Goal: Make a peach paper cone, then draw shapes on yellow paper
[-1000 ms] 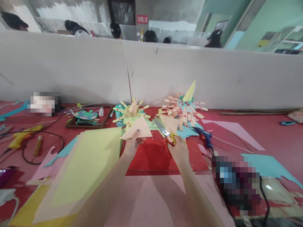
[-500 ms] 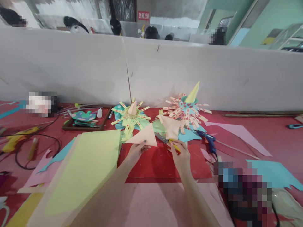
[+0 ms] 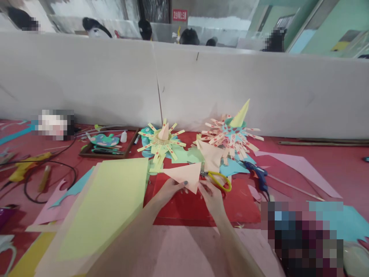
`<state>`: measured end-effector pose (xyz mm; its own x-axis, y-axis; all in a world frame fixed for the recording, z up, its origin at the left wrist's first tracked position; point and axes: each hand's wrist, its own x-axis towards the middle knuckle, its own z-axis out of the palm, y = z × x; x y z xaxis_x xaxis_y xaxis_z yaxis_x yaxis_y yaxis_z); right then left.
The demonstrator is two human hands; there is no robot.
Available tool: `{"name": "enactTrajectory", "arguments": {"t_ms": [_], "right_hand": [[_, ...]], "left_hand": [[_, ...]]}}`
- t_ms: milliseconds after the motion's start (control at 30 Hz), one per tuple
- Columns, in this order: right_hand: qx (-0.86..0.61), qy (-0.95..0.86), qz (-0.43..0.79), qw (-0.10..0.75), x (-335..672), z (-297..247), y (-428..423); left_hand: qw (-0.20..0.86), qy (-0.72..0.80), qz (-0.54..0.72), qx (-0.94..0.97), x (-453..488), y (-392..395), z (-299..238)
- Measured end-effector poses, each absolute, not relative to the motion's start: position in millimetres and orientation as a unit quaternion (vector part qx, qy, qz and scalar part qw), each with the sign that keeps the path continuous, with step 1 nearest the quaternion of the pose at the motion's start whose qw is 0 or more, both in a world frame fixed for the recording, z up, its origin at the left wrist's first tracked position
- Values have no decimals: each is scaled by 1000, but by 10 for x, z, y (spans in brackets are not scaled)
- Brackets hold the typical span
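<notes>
My left hand (image 3: pixel 170 189) pinches the lower edge of a peach paper triangle (image 3: pixel 184 174) over a red sheet (image 3: pixel 245 204). My right hand (image 3: pixel 211 195) reaches to the triangle's right corner, fingers curled at its edge. Yellow-handled scissors (image 3: pixel 220 180) lie on the red sheet just right of my right hand, let go. Behind them rest another peach paper piece (image 3: pixel 211 156) and two paper sun-shaped crafts, a yellow one (image 3: pixel 161 140) and a pink and teal one with a yellow cone (image 3: pixel 233 132).
A stack of yellow-green and peach sheets (image 3: pixel 106 204) lies to the left. A blue glue gun (image 3: pixel 259 175) sits to the right, a yellow glue gun (image 3: pixel 24 169) with a black cord at far left. A wooden tray (image 3: pixel 108 148) of small items stands by the white partition (image 3: pixel 115 80).
My right hand has laid the scissors down on the red sheet and moved left to the triangle. My left hand has shifted the triangle slightly right and lower.
</notes>
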<state>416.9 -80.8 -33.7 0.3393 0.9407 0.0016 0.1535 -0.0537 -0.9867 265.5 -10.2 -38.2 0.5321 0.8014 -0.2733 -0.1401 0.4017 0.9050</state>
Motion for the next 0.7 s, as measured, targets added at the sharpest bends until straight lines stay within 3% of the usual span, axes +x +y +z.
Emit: {"name": "enactTrajectory", "arguments": {"t_ms": [267, 467, 700], "right_hand": [[-618, -495, 256, 555, 4199, -337, -833], [-610, -518, 230, 554, 4323, -387, -814], [-642, -397, 217, 619, 4406, -308, -797]], "left_hand": [[817, 303, 364, 328, 2613, -46, -336], [786, 325, 429, 305, 2543, 3, -348], [731, 391, 335, 447, 2611, -37, -320]]}}
